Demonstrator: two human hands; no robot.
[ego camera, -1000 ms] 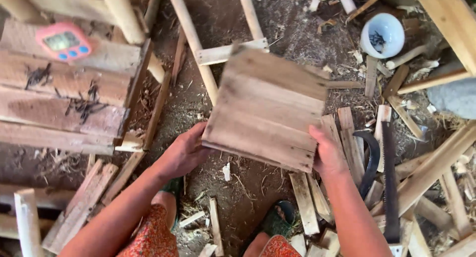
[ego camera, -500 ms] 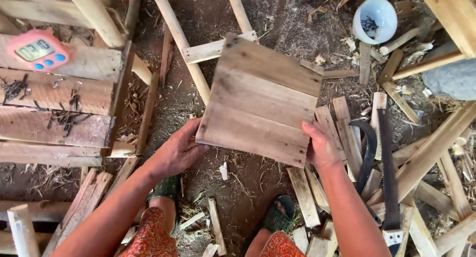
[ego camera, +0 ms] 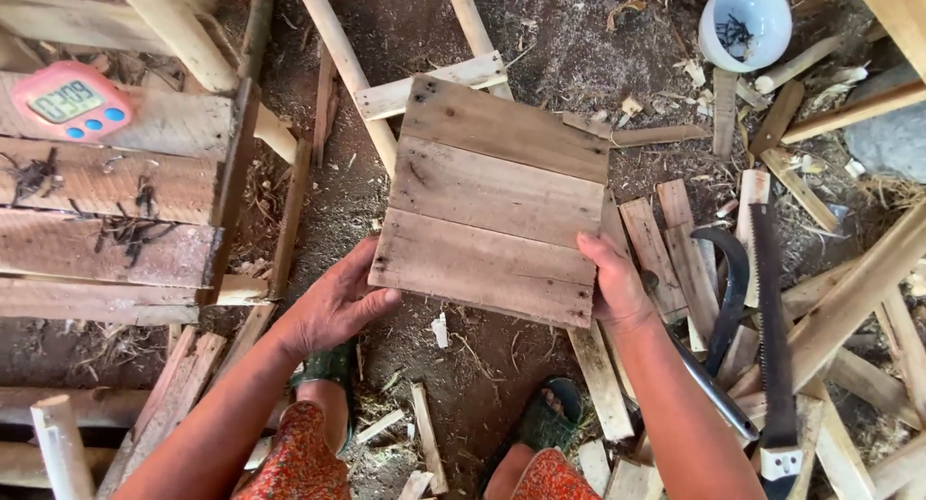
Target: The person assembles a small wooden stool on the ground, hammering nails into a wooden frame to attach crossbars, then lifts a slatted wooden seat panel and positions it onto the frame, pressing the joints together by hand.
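A square panel of three nailed wooden planks point(ego camera: 492, 196) is held flat over the dirt ground in front of me. My left hand point(ego camera: 333, 302) grips its near left corner, fingers under the edge. My right hand point(ego camera: 612, 283) clasps the near right corner, thumb on top. The panel's far edge lies over a frame of pale wooden poles point(ego camera: 424, 85).
A slatted wooden pallet point(ego camera: 106, 211) with loose dark nails and a pink digital timer point(ego camera: 69, 100) lies at the left. A white bowl of nails point(ego camera: 745, 23) sits at the top right. A hand saw point(ego camera: 772, 336), a curved blade point(ego camera: 728, 288) and several wood offcuts lie at the right.
The panel and both hands sit slightly further right and lower in view than before, as the view shifts. Both hands keep the same hold on it.
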